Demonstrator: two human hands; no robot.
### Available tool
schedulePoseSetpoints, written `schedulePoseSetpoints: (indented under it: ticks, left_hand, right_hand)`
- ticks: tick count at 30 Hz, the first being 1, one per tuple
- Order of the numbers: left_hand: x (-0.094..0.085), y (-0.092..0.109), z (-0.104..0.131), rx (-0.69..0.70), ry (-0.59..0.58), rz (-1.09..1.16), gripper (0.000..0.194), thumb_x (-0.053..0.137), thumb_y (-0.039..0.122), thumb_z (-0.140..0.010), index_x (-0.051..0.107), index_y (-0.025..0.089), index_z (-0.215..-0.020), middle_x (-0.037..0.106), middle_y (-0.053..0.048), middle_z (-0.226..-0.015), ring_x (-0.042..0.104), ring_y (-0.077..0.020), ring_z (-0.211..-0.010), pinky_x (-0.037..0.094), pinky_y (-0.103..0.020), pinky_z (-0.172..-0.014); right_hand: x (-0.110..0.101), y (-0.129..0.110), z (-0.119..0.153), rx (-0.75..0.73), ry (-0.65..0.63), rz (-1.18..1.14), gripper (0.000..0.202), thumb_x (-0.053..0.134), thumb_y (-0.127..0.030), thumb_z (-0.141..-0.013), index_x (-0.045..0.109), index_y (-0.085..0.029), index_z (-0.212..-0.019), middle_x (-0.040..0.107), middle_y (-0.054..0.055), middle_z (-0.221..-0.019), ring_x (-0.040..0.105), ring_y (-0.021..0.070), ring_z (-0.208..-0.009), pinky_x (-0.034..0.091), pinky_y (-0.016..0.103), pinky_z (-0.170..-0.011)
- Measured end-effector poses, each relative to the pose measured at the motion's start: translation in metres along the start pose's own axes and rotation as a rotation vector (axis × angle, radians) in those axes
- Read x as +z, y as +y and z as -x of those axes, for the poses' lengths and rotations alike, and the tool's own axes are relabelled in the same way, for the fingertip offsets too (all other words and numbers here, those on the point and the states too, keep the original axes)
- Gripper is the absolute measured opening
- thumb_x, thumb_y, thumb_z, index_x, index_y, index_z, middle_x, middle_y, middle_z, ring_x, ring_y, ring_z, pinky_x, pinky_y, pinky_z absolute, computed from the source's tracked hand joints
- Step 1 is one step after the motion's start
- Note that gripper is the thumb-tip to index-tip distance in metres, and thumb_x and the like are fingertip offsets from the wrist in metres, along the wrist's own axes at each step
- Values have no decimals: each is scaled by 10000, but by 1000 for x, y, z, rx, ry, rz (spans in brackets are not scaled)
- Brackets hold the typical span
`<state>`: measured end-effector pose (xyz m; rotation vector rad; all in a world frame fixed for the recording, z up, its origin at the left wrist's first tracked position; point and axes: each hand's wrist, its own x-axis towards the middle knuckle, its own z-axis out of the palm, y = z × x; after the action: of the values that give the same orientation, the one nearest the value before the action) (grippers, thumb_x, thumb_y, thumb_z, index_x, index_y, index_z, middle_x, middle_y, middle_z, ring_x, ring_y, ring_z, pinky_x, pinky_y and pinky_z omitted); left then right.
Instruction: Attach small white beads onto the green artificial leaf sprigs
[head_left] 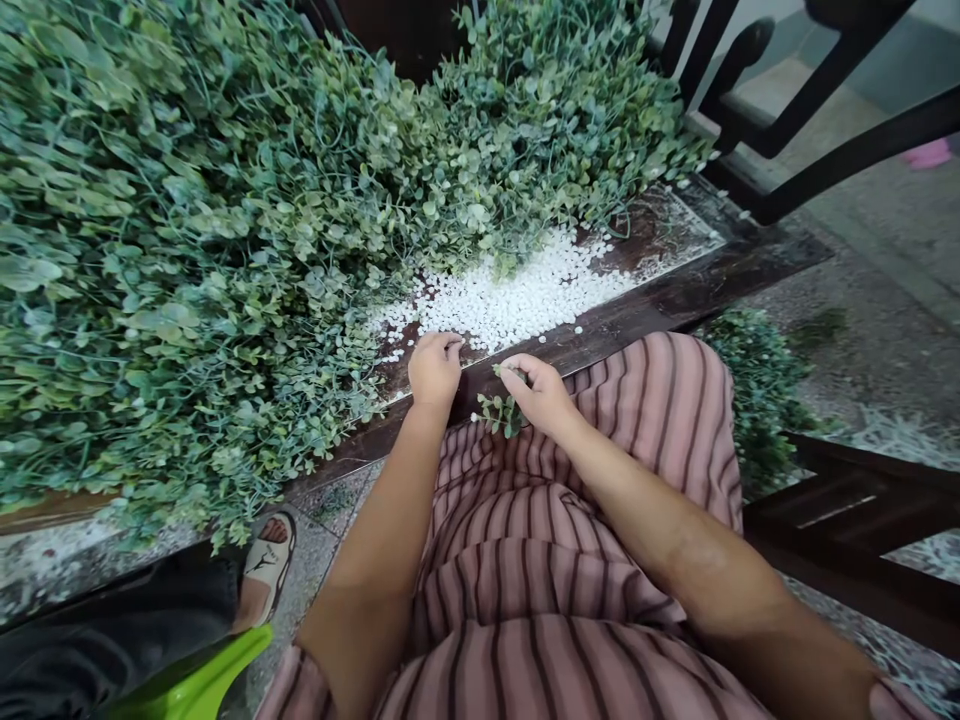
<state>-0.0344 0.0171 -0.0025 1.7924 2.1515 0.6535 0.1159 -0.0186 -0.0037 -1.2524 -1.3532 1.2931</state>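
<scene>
My right hand (531,388) is closed on a small green sprig (501,414), whose leaves hang below the fingers over my lap. To its left, my left hand (437,368) rests at the near side of the white pieces with its fingers pressed together; anything between them is too small to make out. Many small round white pieces (517,295) lie spread on the dark wooden surface (645,318) just beyond both hands. A large heap of green leafy stems (247,220) reaches up to the white pieces.
Dark curved furniture bars (847,165) stand at the upper right. More greenery (757,390) is on the floor at the right, near a dark wooden frame (862,530). Another person's sandalled foot (268,562) and a bright green object (202,685) are at the lower left.
</scene>
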Motion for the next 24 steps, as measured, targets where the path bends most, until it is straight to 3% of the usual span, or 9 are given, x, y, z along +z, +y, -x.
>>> schedulePoseSetpoints:
  ticks: [7, 12, 16, 18, 21, 24]
  left_hand:
    - [0, 0, 3, 61, -9, 59, 176, 527, 204, -749, 642, 186, -881, 583, -31, -835, 518, -131, -653, 412, -266, -727]
    - [0, 4, -1, 105, -52, 46, 101, 537, 186, -735, 637, 201, -747, 576, -46, -783, 532, -176, -736, 390, -290, -720]
    - [1, 5, -3, 74, -20, 128, 83, 551, 160, -710, 618, 203, -685, 577, -33, -740, 519, -164, -701, 388, -293, -724]
    - [0, 4, -1, -20, -1, 268, 62, 564, 156, -693, 611, 190, -670, 581, -18, -712, 506, -135, -647, 399, -280, -713]
    - [-6, 5, 7, -244, -25, 660, 28, 594, 179, -669, 605, 162, -689, 592, 3, -661, 500, -90, -579, 416, -234, -640]
    - [-16, 12, 22, -396, -175, 1029, 147, 666, 222, -609, 621, 148, -728, 622, 11, -656, 500, -52, -538, 395, -180, -548]
  right_hand:
    - [0, 0, 0, 16, -11, -5, 158, 473, -320, -719, 505, -180, -653, 503, -15, -599, 456, 111, -601, 389, 243, -624]
    - [0, 1, -1, 25, -21, -16, 132, 494, -307, -703, 508, -182, -662, 501, -18, -605, 453, 111, -602, 390, 249, -631]
    - [-1, 0, -1, 29, -16, -22, 136, 502, -305, -703, 504, -182, -646, 495, -21, -589, 440, 106, -584, 386, 246, -616]
    - [-1, -2, -1, 37, -13, -27, 140, 498, -307, -708, 507, -181, -646, 482, -24, -575, 427, 104, -569, 379, 242, -596]
    - [-2, -3, 0, 47, -23, -37, 136, 496, -299, -712, 523, -175, -664, 497, -16, -604, 442, 105, -585, 382, 245, -610]
    - [-3, -3, 0, 21, -36, -44, 126, 498, -281, -714, 539, -166, -680, 535, -2, -654, 475, 112, -628, 393, 251, -644]
